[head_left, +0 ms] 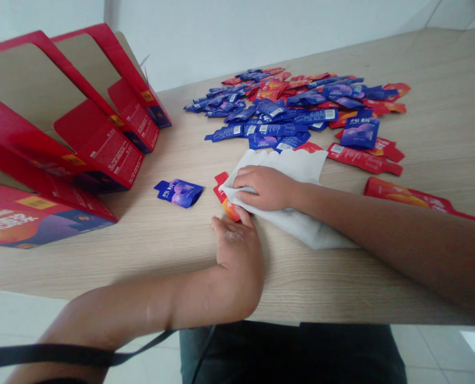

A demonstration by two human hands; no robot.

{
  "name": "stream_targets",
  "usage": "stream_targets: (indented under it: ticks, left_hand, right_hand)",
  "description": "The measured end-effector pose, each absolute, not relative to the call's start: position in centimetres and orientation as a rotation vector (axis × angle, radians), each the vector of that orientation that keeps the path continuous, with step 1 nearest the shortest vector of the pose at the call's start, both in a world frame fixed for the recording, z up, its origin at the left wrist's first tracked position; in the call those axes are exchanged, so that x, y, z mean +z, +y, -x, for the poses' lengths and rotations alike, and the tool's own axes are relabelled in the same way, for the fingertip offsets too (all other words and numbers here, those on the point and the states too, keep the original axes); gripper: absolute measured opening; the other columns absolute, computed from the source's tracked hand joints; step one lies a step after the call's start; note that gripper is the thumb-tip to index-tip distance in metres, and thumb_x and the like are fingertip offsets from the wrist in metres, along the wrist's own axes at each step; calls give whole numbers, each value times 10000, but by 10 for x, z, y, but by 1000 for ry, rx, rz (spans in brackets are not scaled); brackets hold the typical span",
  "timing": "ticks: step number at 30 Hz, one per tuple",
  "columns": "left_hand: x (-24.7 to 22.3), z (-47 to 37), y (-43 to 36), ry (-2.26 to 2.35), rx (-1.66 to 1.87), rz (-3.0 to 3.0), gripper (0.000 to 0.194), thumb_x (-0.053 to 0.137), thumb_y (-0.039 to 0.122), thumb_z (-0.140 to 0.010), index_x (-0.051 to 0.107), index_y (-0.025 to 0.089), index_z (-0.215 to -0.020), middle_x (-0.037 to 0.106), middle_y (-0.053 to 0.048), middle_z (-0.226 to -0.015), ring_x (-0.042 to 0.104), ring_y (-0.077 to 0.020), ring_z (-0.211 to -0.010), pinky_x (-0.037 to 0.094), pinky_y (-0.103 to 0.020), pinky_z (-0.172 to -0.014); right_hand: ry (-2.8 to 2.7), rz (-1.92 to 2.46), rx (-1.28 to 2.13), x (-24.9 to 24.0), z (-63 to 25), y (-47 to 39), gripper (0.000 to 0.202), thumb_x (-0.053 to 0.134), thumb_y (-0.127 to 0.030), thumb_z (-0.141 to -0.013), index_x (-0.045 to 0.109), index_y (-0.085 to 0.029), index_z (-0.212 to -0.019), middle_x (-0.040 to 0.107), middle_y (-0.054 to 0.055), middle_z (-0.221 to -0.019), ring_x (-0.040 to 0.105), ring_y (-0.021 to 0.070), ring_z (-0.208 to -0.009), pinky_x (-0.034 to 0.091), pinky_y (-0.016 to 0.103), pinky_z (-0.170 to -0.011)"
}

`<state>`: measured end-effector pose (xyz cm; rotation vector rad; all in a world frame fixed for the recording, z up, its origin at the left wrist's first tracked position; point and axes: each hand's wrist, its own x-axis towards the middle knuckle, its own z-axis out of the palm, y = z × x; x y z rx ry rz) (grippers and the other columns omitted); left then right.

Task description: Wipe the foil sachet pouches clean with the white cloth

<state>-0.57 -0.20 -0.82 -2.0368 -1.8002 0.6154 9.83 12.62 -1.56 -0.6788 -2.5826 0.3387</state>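
A red and orange spouted pouch (222,193) lies on the table, partly covered by a white cloth or wipe (297,165). My right hand (266,186) is closed on the cloth, with bent fingers pressing it over the pouch. At the pouch's near end, my left hand (239,240) touches it with a fingertip. Its thumb is spread away to the left, and some of its fingers are hidden. A single blue and purple pouch (180,193) lies left of both hands.
Behind the cloth spreads a heap of blue and red pouches (277,109). One red pouch (413,197) lies beyond my right forearm. Several open red cardboard boxes (97,146) stand at the left. A dark strap (49,356) crosses near my left arm.
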Motion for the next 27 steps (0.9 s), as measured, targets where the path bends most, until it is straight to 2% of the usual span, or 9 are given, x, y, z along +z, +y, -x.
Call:
stream_targets:
  ticks: [27]
  left_hand:
    - [-10, 6, -1, -1801, 586, 2032, 542, 295, -29, -867, 413, -36, -1395, 726, -223, -947, 698, -258, -968, 451, -464, -1007]
  right_hand:
    - [-2580, 692, 353, -14, -99, 125, 237, 473, -270, -884, 667, -133, -880, 637, 106, -906, 542, 216, -848, 378, 332, -790]
